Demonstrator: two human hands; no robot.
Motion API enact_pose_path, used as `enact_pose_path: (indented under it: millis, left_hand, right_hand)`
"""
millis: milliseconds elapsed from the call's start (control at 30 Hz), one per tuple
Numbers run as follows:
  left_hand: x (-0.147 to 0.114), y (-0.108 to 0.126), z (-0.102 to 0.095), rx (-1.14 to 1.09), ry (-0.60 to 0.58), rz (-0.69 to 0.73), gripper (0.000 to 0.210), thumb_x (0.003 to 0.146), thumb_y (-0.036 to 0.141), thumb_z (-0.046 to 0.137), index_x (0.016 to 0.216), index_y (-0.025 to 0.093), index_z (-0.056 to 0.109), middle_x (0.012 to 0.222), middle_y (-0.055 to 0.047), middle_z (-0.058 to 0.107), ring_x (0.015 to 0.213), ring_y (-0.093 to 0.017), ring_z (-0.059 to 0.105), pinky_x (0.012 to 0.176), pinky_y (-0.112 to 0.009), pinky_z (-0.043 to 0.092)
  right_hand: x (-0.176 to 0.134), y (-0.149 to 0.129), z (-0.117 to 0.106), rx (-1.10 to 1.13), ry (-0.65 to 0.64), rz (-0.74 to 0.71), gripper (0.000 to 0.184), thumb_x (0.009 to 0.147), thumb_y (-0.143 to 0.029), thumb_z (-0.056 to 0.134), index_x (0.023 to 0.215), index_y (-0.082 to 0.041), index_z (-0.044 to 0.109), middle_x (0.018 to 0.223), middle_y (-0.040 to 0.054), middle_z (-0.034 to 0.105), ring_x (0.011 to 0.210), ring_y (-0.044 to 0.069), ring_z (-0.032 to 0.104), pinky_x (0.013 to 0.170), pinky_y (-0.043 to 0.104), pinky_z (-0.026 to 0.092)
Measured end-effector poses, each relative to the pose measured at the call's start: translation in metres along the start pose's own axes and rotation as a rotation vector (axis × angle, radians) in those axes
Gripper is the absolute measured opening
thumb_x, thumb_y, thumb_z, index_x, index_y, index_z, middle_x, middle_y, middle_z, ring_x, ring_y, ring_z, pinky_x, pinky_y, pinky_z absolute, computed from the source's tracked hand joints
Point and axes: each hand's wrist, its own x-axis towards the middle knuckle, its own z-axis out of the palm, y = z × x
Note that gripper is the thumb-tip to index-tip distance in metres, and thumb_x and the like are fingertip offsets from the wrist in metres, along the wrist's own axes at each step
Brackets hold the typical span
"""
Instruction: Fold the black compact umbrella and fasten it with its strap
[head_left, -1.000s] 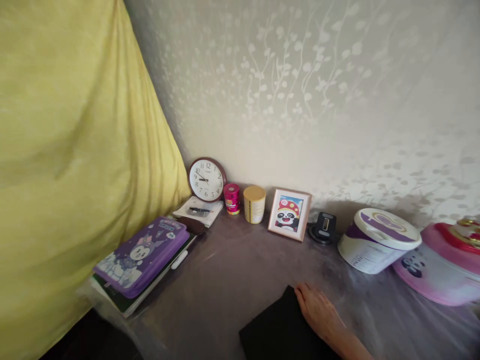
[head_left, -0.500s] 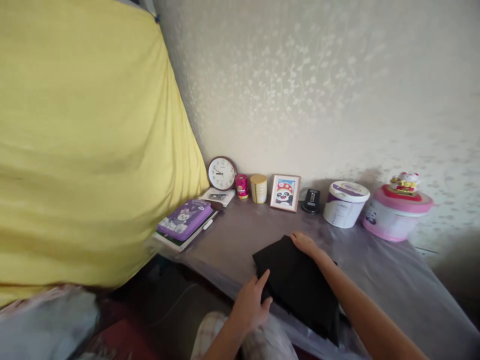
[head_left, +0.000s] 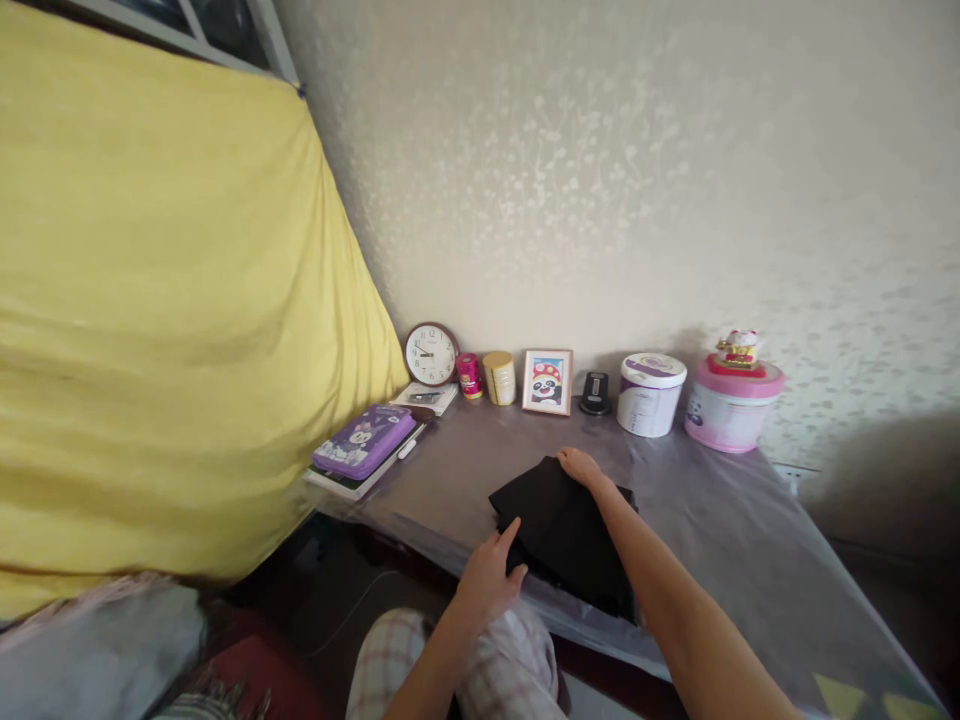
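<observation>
A black folded piece of cloth (head_left: 564, 535) lies across the near edge of the covered table, its layers slightly fanned at the left corner. At its far edge, my right hand (head_left: 581, 468) grips the top corner with the fingers curled together; the forearm crosses over the cloth's right side. Beside the near left edge is my left hand (head_left: 489, 578), its index finger stretched along the cloth and its thumb spread apart. The other left fingers are hidden.
Along the wall stand a clock (head_left: 431, 354), a pink can (head_left: 469, 377), a yellow-lidded jar (head_left: 499, 380), a panda picture frame (head_left: 547, 382), a black device (head_left: 596, 393), a white tub (head_left: 651, 397) and a pink tub (head_left: 731, 410) topped by a cat figurine. A purple case (head_left: 364, 442) lies left.
The view has shifted, so the table items appear farther left and the right side shows more. Both hands keep about the same places on the black cloth.
</observation>
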Motion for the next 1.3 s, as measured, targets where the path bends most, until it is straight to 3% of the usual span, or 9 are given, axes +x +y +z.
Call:
enact_pose_path:
  millis: [200,367,433,600,733,867,1000,1200,1300]
  left_hand:
    - [-0.021,0.022,0.020,-0.035,-0.011,-0.041,0.064,0.080,0.028,0.045,0.140,0.019,0.025,0.117,-0.011,0.056,0.104,-0.023,0.054,0.089,-0.030,0.038]
    - [-0.029,0.035,0.029,-0.022,-0.025,-0.095,0.061,0.082,0.026,0.039,0.141,0.016,0.024,0.119,-0.012,0.054,0.103,-0.024,0.054,0.087,-0.031,0.039]
    - [-0.029,0.037,0.028,-0.010,-0.029,-0.100,0.061,0.082,0.025,0.039,0.141,0.016,0.023,0.117,-0.012,0.056,0.100,-0.024,0.056,0.085,-0.031,0.040]
    - [-0.029,0.041,0.027,-0.006,-0.031,-0.117,0.060,0.083,0.024,0.038,0.140,0.015,0.024,0.120,-0.013,0.054,0.099,-0.025,0.056,0.083,-0.032,0.040]
    - [-0.030,0.042,0.029,-0.002,-0.037,-0.130,0.059,0.083,0.025,0.037,0.140,0.016,0.024,0.121,-0.014,0.053,0.097,-0.025,0.057,0.082,-0.032,0.041]
    - [-0.030,0.042,0.029,0.002,-0.035,-0.133,0.059,0.083,0.024,0.038,0.140,0.015,0.025,0.122,-0.014,0.053,0.099,-0.025,0.057,0.084,-0.032,0.041]
    - [-0.030,0.043,0.027,-0.009,-0.036,-0.141,0.057,0.084,0.024,0.037,0.140,0.015,0.026,0.124,-0.014,0.052,0.105,-0.025,0.055,0.089,-0.032,0.038]
    - [-0.029,0.038,0.030,-0.054,-0.012,-0.130,0.057,0.084,0.027,0.039,0.138,0.013,0.029,0.130,-0.014,0.049,0.116,-0.024,0.049,0.094,-0.031,0.036]
    - [-0.028,0.035,0.032,-0.071,-0.002,-0.114,0.058,0.084,0.028,0.039,0.138,0.012,0.029,0.132,-0.013,0.048,0.119,-0.023,0.046,0.096,-0.030,0.035]
  right_hand:
    - [-0.018,0.004,-0.016,0.053,0.051,0.076,0.029,0.093,-0.022,0.036,0.092,-0.016,0.065,0.091,0.0080,0.067,0.085,0.016,0.063,0.075,0.026,0.046]
    - [-0.056,-0.013,-0.045,0.086,0.260,0.052,0.035,0.095,-0.025,0.027,0.100,-0.018,0.061,0.106,0.0096,0.062,0.103,0.018,0.055,0.094,0.031,0.036]
    - [-0.077,-0.027,-0.047,0.242,0.407,-0.155,0.032,0.094,-0.029,0.032,0.094,-0.018,0.061,0.097,0.0079,0.064,0.093,0.017,0.058,0.091,0.030,0.039]
    - [-0.102,-0.046,-0.024,0.279,0.273,-0.465,0.028,0.091,-0.034,0.039,0.100,-0.022,0.063,0.107,0.0063,0.064,0.106,0.019,0.054,0.098,0.038,0.033]
    - [-0.076,-0.038,-0.017,0.165,0.172,-0.400,0.030,0.092,-0.031,0.037,0.102,-0.023,0.064,0.114,0.0061,0.062,0.113,0.019,0.050,0.102,0.040,0.024]
    - [-0.042,-0.023,-0.027,0.092,0.056,-0.236,0.031,0.091,-0.030,0.038,0.090,-0.020,0.067,0.101,0.0073,0.067,0.103,0.018,0.056,0.098,0.035,0.030]
    - [-0.031,0.006,-0.042,0.126,0.099,-0.072,0.032,0.091,-0.028,0.036,0.095,-0.017,0.066,0.105,0.0108,0.066,0.102,0.021,0.057,0.093,0.033,0.037]
    - [-0.084,0.073,-0.050,0.291,0.151,0.030,0.033,0.090,-0.026,0.033,0.107,-0.021,0.061,0.106,0.0037,0.066,0.096,0.017,0.062,0.085,0.029,0.047]
    - [-0.124,0.096,-0.038,0.596,0.249,0.055,0.027,0.084,-0.027,0.043,0.102,-0.022,0.063,0.100,0.0040,0.068,0.094,0.020,0.062,0.087,0.035,0.048]
